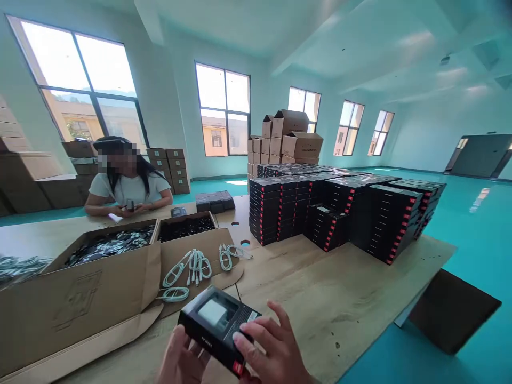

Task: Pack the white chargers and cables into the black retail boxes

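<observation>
A black retail box (200, 326) with a clear window on top, a pale square item showing inside and a red corner mark is held low over the table. My left hand (180, 357) is closed around its near left side, with the fingers partly hidden beneath. At the box's right end is my right hand (276, 346), its thumb and fingertips pressed on the top and edge while one finger lifts away. Beyond the box, coiled white cables (199, 266) lie on a cardboard flap (232, 277).
Tall stacks of black boxes (264, 213) stand on the wooden table (288, 288). Open cartons (100, 288) of small dark pieces are at the left. Across the table a seated person (128, 186) holds a small item. A brown carton (456, 309) sits beyond the right edge.
</observation>
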